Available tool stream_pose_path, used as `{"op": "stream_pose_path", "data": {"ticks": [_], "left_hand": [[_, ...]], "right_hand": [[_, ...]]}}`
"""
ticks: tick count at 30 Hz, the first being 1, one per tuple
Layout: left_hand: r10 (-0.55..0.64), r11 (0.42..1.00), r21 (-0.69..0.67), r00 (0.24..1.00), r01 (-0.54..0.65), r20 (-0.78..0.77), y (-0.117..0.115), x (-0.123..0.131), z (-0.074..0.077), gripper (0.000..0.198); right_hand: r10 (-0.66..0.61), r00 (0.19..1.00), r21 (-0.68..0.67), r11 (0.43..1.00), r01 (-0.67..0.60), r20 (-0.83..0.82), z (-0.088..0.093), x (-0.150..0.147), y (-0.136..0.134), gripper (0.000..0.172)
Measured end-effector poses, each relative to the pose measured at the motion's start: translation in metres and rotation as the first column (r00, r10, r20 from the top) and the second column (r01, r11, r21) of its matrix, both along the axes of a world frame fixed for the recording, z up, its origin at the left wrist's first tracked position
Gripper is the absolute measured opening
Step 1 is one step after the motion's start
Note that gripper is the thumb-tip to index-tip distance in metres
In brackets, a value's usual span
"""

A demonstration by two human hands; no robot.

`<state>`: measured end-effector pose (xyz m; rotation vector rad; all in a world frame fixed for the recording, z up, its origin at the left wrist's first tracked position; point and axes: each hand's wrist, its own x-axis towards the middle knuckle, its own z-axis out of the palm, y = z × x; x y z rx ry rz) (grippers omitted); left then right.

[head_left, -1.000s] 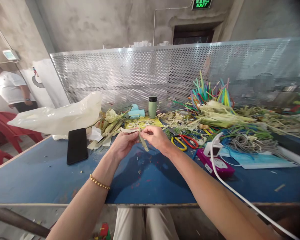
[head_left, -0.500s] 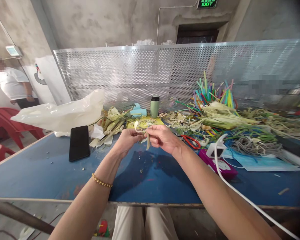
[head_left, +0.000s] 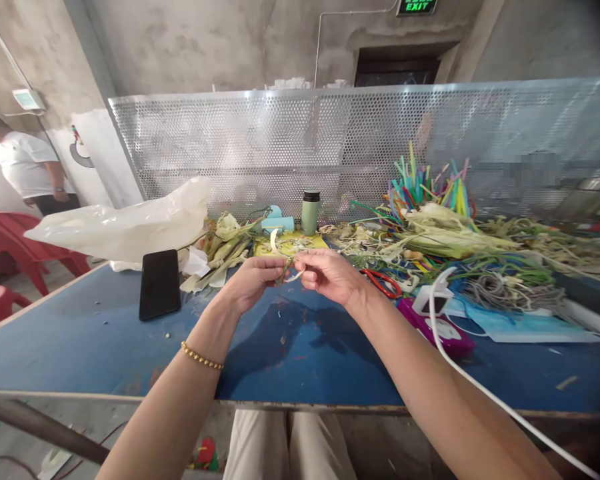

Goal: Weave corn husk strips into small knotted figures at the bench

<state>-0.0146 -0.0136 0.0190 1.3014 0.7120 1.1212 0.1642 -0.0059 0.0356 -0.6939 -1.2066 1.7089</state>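
Note:
Over the blue table [head_left: 190, 353], my hands meet just in front of a yellow sheet [head_left: 261, 247]. My left hand [head_left: 253, 283] is closed in a pinch on a thin greenish piece of husk work. From it a pale husk strip [head_left: 274, 241] curls upward. My right hand [head_left: 330, 275] pinches the strip on the other side, which bends in a small loop between the two hands. The fingertips partly cover the piece, so its exact shape is hard to make out.
A black phone [head_left: 160, 285], a plastic bag [head_left: 125, 230] and husks [head_left: 230, 253] lie left. A green bottle [head_left: 310, 213] stands behind. Rightward are corn husks [head_left: 440, 233], red-handled scissors [head_left: 384, 283], a purple box [head_left: 433, 327], a white cable [head_left: 460, 373] and a face mask [head_left: 525, 325].
The loose strip end that hung down between my hands now bends into a loop near my right fingers. The pale curl above stands higher. Both hands stay at nearly the same place.

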Motion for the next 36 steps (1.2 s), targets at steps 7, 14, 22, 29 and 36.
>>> {"op": "stream_pose_path", "data": {"ticks": [7,14,22,29,36], "left_hand": [[0.064,0.996,0.056,0.998,-0.063,-0.019,0.005,0.001,-0.005,0.021],[0.219,0.96,0.19,0.975,-0.208,-0.041,0.007,0.005,-0.006,0.019],[0.289,0.909,0.342,0.951,-0.237,-0.11,-0.001,0.01,0.0,0.016],[0.247,0.928,0.301,0.968,-0.222,-0.049,0.003,0.01,-0.003,0.013],[0.204,0.93,0.329,0.974,-0.162,-0.097,-0.004,0.01,0.004,0.019]], "right_hand": [[-0.033,0.998,0.05,0.998,0.031,0.053,0.001,-0.008,-0.006,0.032],[-0.115,0.983,0.081,0.991,0.105,0.142,-0.004,-0.014,-0.007,0.035],[-0.153,0.978,0.127,0.983,0.136,0.144,-0.006,-0.017,-0.008,0.03],[-0.177,0.967,0.181,0.973,0.144,0.182,-0.002,-0.015,-0.01,0.028],[-0.249,0.951,0.241,0.949,0.203,0.183,-0.002,-0.018,-0.012,0.025]]}}
